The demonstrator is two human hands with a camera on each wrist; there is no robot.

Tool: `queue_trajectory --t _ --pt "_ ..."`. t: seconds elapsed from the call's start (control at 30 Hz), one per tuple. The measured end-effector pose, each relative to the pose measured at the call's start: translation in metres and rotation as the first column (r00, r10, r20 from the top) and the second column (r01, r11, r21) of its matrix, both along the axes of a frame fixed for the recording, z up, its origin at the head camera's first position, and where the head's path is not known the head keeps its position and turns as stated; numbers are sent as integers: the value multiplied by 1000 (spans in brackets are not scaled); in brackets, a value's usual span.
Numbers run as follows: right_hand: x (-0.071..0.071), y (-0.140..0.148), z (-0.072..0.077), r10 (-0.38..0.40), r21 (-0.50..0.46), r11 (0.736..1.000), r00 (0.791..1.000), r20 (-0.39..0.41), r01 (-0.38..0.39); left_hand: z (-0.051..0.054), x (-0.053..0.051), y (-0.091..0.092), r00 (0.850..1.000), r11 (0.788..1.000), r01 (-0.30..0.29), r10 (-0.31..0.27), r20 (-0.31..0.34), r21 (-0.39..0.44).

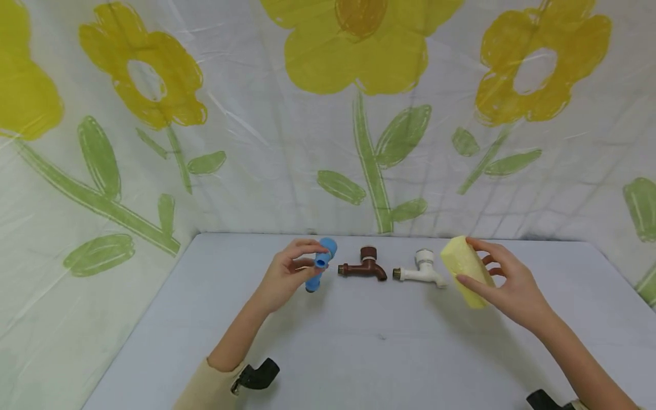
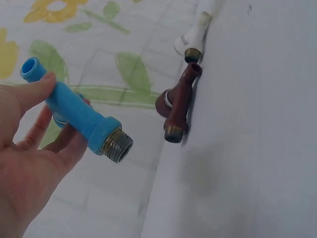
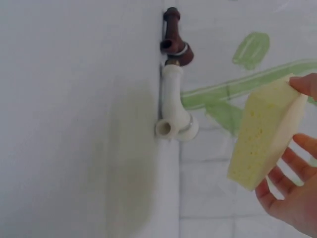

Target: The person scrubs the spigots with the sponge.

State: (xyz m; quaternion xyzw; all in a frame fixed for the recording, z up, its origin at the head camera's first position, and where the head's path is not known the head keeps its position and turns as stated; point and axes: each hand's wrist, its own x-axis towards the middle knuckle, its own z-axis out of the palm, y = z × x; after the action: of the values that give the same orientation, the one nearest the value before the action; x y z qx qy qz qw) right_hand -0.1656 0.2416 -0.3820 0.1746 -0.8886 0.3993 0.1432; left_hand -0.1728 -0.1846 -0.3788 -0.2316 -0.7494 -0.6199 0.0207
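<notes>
Between thumb and fingers, my left hand (image 1: 285, 278) grips a blue plastic tap (image 1: 322, 260) above the table's left half. Its threaded brass-coloured end shows in the left wrist view, pointing away from the palm, with the blue tap (image 2: 79, 109) tilted. My right hand (image 1: 512, 285) pinches a pale yellow sponge (image 1: 467, 270) by its edges, raised above the table; small holes dot the sponge (image 3: 262, 139) in the right wrist view. A brown tap (image 1: 365, 266) and a white tap (image 1: 422, 269) lie side by side between the two hands, neither touched.
The white table (image 1: 379, 353) runs back to a hanging sheet (image 1: 246, 171) printed with yellow flowers and green leaves. A black curved piece (image 1: 260, 374) sits at the left sleeve, and another black piece (image 1: 543, 400) is by the right sleeve.
</notes>
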Motion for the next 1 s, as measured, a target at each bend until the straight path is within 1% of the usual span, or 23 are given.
queue_trajectory --t 0.07,0.17,0.27,0.4,0.47,0.53,0.63,0.7,0.77,0.87,1.0 --pt "-2 6 -1 -14 34 999 1000 16 13 -2 -2 -1 998 997 -24 20 -56 -76" --pt "-4 13 -2 -57 86 995 997 57 52 -6 -6 -3 989 979 -78 53 -135 -188" --pt "-7 17 -5 -119 137 985 989 86 107 -10 -11 -5 978 949 -128 72 -198 -287" --pt "-11 24 -11 -175 184 971 979 101 154 -17 -18 -8 962 902 -174 69 -266 -395" --pt "-13 28 -14 -197 210 963 974 115 170 -20 -22 -9 956 875 -189 61 -286 -446" --pt "-15 32 -17 -218 234 955 967 131 183 -23 -25 -10 951 842 -205 51 -304 -499" --pt "-18 37 -21 -255 277 938 956 143 209 -25 -29 -11 950 794 -217 38 -310 -567" --pt "-21 40 -25 -278 309 925 949 150 223 -27 -31 -12 946 762 -230 29 -323 -606" --pt "-24 42 -29 -301 345 908 942 149 236 -29 -33 -13 946 732 -236 22 -324 -639" --pt "-28 44 -33 -327 384 890 931 163 245 -34 -37 -13 948 683 -243 15 -319 -689" --pt "-32 45 -37 -342 412 878 922 180 245 -39 -41 -12 958 621 -239 23 -287 -747"
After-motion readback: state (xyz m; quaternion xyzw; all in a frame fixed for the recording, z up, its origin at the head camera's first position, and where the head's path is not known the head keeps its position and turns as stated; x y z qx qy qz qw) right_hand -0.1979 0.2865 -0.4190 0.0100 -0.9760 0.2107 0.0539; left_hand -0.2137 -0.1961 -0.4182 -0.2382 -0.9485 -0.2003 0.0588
